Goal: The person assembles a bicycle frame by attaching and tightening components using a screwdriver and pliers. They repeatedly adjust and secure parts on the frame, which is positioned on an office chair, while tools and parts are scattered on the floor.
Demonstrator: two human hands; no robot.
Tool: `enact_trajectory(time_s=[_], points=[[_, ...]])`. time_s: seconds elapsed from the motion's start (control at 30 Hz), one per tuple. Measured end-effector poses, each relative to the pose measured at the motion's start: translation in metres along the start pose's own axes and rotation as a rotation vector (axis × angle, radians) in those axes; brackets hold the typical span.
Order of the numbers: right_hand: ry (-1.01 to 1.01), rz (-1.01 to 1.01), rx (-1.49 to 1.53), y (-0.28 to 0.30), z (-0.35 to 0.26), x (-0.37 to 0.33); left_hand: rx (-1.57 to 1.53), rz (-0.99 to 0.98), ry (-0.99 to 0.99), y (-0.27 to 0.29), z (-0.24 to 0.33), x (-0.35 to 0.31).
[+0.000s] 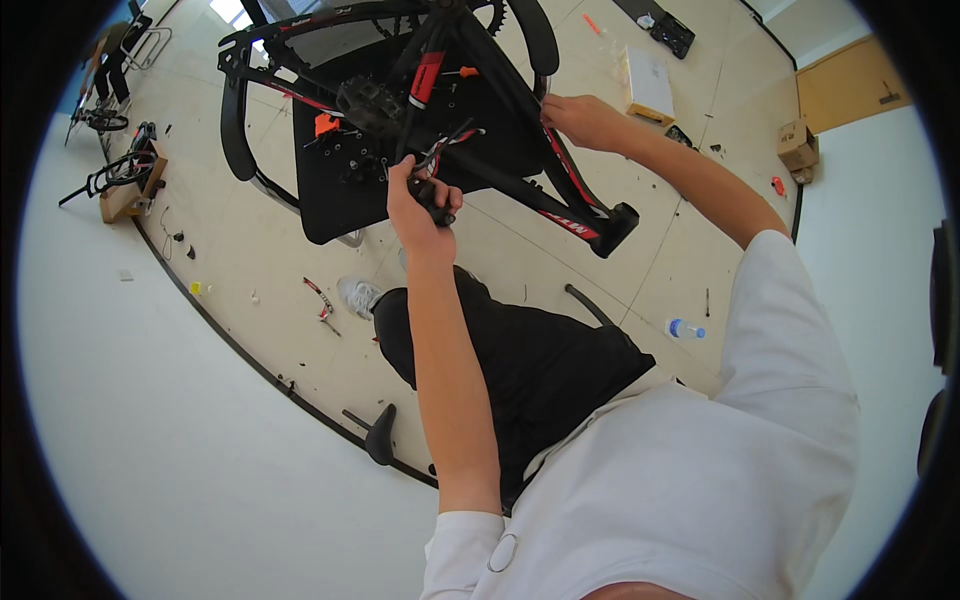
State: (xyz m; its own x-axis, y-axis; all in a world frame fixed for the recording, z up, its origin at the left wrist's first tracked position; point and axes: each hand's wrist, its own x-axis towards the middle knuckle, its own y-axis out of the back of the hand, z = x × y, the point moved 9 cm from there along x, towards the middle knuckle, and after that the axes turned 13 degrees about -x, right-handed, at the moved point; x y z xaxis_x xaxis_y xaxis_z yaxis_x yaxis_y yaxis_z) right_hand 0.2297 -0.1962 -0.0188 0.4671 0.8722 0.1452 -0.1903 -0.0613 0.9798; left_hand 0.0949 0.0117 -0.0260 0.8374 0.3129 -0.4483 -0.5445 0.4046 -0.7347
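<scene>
A black bicycle frame (500,105) with red and white markings lies across a black chair seat (340,215), its head tube pointing toward my lower right. My left hand (425,205) is closed around a small black part (432,203) whose kind I cannot make out. Thin dark pieces reach up from near that hand, in front of the frame. My right hand (580,120) is at the frame's right-hand tube, close to the chair's armrest (533,40). Its fingers are bent together against the tube, and what they pinch is hidden.
Small loose parts (350,165) and an orange-handled tool (465,72) lie on the seat. On the floor are a saddle (380,437), a water bottle (686,329), a white box (648,86) and a black tool case (672,35). Another person (112,65) is at the far left.
</scene>
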Motion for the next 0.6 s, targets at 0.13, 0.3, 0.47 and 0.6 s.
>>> enact_trajectory(time_s=[0.13,0.3,0.47,0.6], points=[[-0.004,-0.003,-0.001,0.004,-0.013,-0.023,-0.007,-0.016,-0.007,-0.001,-0.001,0.002],[-0.039,0.004,0.016,0.014,-0.020,-0.048,-0.080,-0.071,0.000,-0.017,-0.008,0.000],[-0.031,0.226,0.164,0.026,-0.034,-0.034,0.043,-0.051,-0.137,0.004,0.002,0.001],[-0.081,0.047,0.040,0.016,-0.018,-0.029,0.040,-0.081,-0.027,-0.004,-0.013,0.012]])
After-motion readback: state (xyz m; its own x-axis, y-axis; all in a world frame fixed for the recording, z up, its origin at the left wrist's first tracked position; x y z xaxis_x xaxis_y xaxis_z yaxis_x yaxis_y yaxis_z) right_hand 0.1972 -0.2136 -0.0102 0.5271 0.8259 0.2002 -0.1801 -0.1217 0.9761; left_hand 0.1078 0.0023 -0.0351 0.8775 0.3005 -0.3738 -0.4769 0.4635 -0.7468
